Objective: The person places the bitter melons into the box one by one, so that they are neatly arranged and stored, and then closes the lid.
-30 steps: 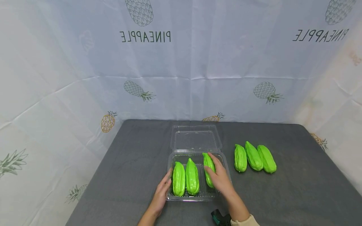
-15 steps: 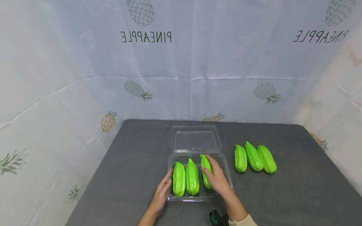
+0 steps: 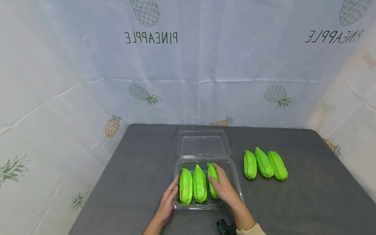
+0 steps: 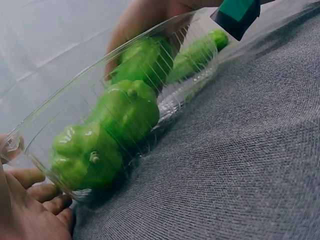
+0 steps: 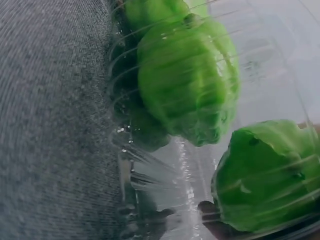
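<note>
In the head view, the right hand [image 3: 224, 187] is holding a bright-green, ridged, tapering vegetable [image 3: 212, 171] inside a clear, shallow plastic tray [image 3: 238, 184], between the middle of the tray and its right edge; this grip is narrow, thumb on one side and fingers on the other. The left hand [image 3: 169, 196] is resting along the tray's left edge, its grip loose. Two matching green vegetables [image 3: 200, 184] are lying nearer that edge, and a clear hinged lid [image 3: 202, 145] is lying open toward the back edge of the grey cloth-covered surface [image 3: 308, 195]. Three loose green vegetables [image 3: 264, 162] are lying beyond the tray's right edge. The likeliest trouble is the held piece rolling if it is let go unevenly, its underside being rounded; a sideways push could also be sliding or flexing the thin tray.

In the left wrist view, the left fingers are lying relaxed against the tray's end wall, and the vegetables are showing plump, lobed ends with small stem stubs.

In the right wrist view, the held vegetable is looking darker through the ribbed wall, creased and faceted; dark fingertips are showing beside it, largely obscured.
</note>
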`<action>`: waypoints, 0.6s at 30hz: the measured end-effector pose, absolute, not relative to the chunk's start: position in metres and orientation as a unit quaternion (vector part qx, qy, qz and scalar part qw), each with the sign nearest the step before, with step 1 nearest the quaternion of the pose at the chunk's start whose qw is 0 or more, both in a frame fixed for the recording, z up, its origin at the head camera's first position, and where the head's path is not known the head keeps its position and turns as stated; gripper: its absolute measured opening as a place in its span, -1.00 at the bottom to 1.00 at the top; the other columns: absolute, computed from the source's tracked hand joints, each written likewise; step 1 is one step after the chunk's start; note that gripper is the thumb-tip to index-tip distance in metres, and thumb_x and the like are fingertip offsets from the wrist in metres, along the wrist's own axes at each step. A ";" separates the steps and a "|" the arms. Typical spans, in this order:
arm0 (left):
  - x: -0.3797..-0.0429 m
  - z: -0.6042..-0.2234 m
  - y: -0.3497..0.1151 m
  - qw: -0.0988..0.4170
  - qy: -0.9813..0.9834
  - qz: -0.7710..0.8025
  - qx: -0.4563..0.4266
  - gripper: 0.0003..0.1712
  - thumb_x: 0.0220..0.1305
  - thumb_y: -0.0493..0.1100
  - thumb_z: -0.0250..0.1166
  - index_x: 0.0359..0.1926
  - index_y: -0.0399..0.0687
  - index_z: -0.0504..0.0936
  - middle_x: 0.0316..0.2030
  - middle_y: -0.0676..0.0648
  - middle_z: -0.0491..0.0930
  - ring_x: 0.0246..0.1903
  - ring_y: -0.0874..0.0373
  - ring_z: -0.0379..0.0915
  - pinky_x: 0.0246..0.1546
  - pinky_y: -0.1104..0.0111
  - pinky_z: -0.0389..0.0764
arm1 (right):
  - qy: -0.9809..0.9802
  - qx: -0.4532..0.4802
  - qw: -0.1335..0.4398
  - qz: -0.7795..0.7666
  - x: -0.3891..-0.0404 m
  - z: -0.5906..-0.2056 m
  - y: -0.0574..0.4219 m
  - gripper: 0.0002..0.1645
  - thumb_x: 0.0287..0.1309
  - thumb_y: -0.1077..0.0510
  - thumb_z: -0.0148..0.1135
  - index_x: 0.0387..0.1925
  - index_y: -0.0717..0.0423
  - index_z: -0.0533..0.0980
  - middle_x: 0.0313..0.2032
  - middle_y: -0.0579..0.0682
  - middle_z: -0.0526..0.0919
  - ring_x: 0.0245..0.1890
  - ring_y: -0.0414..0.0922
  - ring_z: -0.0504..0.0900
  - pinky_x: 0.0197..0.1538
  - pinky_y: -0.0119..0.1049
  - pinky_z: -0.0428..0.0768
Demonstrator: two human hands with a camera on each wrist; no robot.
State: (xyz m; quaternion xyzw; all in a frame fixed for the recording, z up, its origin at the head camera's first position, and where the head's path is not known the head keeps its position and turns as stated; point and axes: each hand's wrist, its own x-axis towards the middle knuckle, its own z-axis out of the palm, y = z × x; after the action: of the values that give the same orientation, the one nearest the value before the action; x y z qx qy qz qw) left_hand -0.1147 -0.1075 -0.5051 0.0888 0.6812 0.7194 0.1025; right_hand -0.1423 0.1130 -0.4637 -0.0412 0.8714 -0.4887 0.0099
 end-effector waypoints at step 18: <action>-0.115 -0.504 -0.107 0.102 0.683 0.720 0.070 -0.30 0.48 -0.02 -0.21 0.40 -0.42 -0.13 0.44 -0.31 -0.18 0.42 -0.09 -0.38 0.11 0.83 0.00 | 0.870 -0.071 0.077 -0.481 -0.140 -0.465 0.108 -0.31 0.34 0.17 -0.06 0.37 0.38 -0.02 0.36 0.50 -0.16 0.36 0.40 -0.19 0.25 0.41 -0.06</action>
State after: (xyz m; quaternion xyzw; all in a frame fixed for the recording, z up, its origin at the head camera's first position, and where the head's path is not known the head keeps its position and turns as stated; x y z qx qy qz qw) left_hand -0.1151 -0.1074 -0.5043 0.0697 0.6832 0.7197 0.1022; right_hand -0.1396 0.1081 -0.4646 -0.0712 0.8705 -0.4809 0.0774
